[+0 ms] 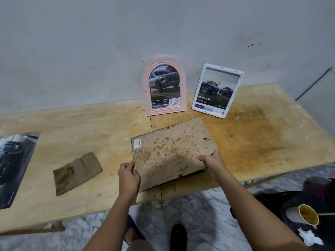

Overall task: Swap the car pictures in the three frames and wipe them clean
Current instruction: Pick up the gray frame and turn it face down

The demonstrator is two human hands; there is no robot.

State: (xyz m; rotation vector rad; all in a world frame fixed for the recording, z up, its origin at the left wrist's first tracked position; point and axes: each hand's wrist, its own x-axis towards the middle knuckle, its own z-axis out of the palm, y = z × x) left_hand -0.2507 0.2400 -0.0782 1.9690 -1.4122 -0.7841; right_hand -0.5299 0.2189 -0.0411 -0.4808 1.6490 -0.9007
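Observation:
A rectangular frame (170,153) lies face down near the table's front edge, its stained brown backing board up. My left hand (129,176) grips its near left corner. My right hand (211,161) grips its right end. A pink arched frame (164,86) with a pickup picture stands against the wall. Right of it leans a white frame (217,90) with a dark car picture. A loose dark car picture (12,167) lies flat at the far left. A dirty brown cloth (77,173) lies left of my hands.
The wooden table (253,134) is stained, darkest on its right half. Below the front edge, a paper cup (308,216) with a stick sits on a dark object at the lower right, with crumpled white tissue (309,237) beside it. My foot (178,236) shows on the floor.

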